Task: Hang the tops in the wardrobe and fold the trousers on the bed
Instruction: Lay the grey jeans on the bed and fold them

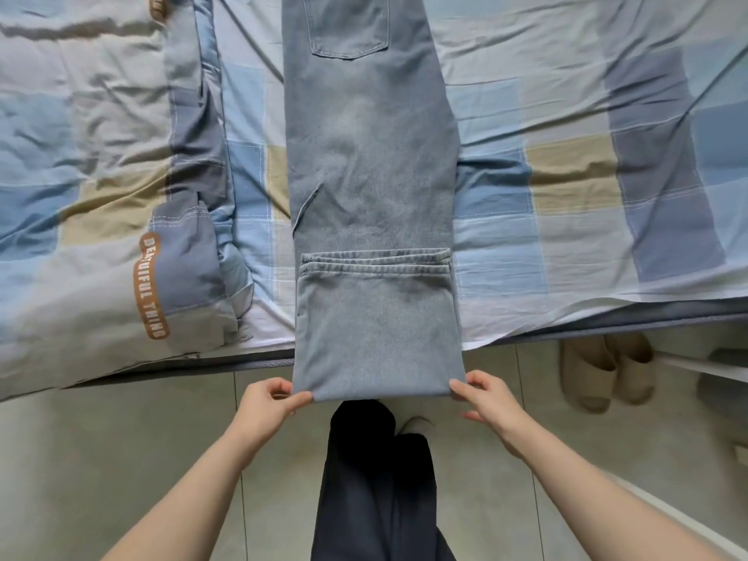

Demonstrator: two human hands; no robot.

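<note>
I see the faded blue denim jeans [370, 176] lying on the checked bed sheet [566, 115], hems folded up. My left hand [267, 402] and right hand [487, 398] pinch the fold's corners.

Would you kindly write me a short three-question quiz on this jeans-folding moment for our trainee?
1. True or false: the jeans lie half-folded, hems turned back over the legs.
2. Which corners do the left hand and right hand pinch?
A. Waistband corners
B. Corners of the near fold
3. What footwear sits on the floor right of the jeans?

Key: 1 true; 2 B; 3 slippers.
</note>
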